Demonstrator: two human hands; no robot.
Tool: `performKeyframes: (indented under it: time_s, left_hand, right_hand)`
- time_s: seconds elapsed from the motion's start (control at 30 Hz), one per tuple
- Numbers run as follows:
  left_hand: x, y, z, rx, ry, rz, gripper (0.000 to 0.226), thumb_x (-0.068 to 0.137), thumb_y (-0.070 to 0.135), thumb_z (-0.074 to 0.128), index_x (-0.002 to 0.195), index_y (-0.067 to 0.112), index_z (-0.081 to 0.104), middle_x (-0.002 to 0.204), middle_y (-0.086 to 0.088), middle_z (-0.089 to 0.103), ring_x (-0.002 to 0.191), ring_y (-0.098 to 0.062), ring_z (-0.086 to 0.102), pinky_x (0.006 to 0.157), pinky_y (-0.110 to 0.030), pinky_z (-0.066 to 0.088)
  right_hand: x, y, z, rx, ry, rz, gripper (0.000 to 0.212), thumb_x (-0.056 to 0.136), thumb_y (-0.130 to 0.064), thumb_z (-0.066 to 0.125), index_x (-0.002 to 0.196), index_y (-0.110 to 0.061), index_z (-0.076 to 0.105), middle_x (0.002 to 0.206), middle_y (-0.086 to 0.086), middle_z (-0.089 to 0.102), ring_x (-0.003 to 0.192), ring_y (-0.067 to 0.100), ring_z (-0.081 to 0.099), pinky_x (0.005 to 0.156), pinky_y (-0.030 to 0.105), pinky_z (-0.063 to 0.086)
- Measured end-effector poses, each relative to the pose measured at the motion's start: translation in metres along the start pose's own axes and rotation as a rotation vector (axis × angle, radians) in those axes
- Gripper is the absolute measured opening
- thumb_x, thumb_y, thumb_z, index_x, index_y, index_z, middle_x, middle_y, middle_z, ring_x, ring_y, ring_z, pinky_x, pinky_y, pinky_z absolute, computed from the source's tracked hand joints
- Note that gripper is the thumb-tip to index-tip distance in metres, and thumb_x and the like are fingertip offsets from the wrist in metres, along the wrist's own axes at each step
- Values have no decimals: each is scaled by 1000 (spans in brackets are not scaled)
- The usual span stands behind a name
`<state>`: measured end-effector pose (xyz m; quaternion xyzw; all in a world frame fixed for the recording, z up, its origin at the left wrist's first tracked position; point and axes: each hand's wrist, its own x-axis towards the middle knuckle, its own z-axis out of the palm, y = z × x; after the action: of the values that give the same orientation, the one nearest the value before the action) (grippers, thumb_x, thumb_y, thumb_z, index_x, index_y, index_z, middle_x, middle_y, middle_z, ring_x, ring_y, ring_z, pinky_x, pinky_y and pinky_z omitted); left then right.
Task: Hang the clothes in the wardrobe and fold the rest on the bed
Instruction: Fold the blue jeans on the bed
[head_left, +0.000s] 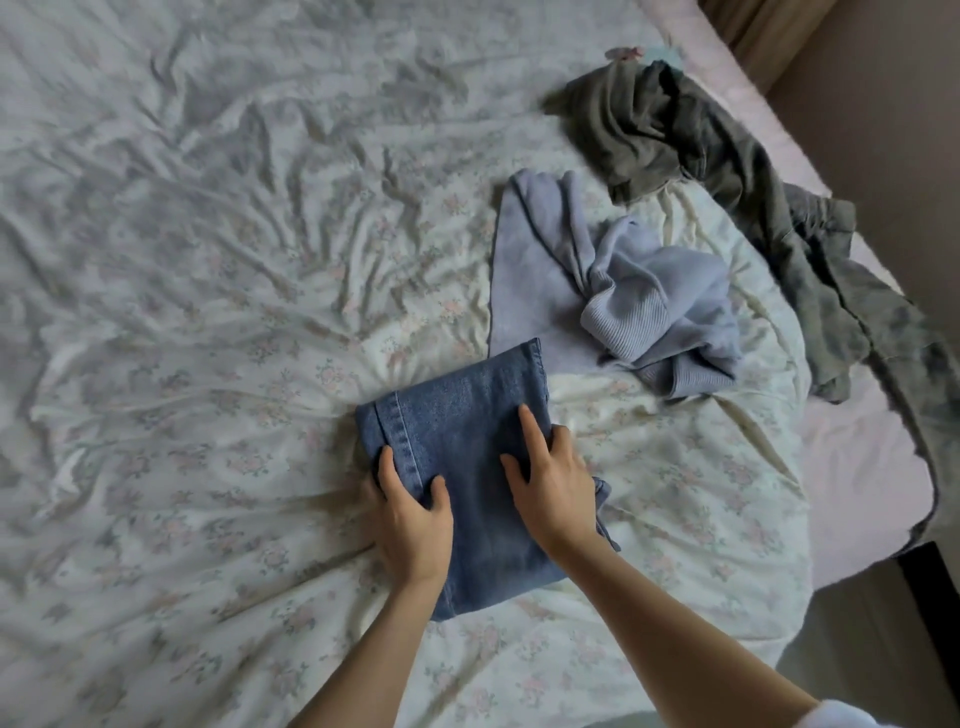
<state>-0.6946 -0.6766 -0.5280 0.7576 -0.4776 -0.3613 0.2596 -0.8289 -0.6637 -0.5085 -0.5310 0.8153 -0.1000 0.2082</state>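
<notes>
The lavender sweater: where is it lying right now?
In the head view, the lavender sweater lies crumpled on the bed, right of centre, between the folded jeans and the grey-green garment.

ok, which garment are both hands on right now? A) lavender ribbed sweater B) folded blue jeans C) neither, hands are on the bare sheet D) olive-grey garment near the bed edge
B: the left hand and right hand both rest on the folded blue jeans; the lavender sweater and olive-grey garment lie untouched further back.
</notes>
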Motion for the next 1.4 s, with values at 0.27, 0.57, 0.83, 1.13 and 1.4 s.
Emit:
performKeyframes:
  time_s: [0.27,0.57,0.83,1.13,1.4]
  left_hand:
    - [5,62,-71,-88,231,130,59,83,4,64,138,7,41,135,-18,41,119,-37,49,91,-48,46]
    - [19,160,-249,-106,632,412,57,85,4,62,138,11,43,137,-10,42,126,-27,41,96,-36,41]
    - [-9,148,-458,-161,978,442,52,82,-1,63,131,3,49,130,-19,47,121,-36,42,104,-40,32]
    - [-69,23,-704,-67,1191,490,45,87,6,59,131,8,48,132,-12,45,125,-30,41,96,-36,39]
    - [-93,-52,-882,79,1364,502,44,84,6,60,127,7,51,132,-16,46,129,-36,39,104,-48,37]
  right_hand:
    - [6,-69,-68,148,162,-248,50,87,-24,64,134,-15,51,104,15,55,75,32,61,58,39,51]
    - [-2,-233,-162,417,308,-502,51,93,-28,54,140,-25,37,118,5,44,74,23,56,56,28,40]
    - [-97,-416,-195,620,313,-847,49,92,-29,55,139,-26,39,123,3,41,86,24,58,71,36,49]
    - [-286,-613,-137,745,347,-1039,47,90,-29,58,135,-22,44,114,6,43,79,24,58,64,30,43]
    - [-408,-765,-96,1012,216,-1096,51,91,-31,56,137,-22,37,125,-8,41,84,-14,34,80,29,37]
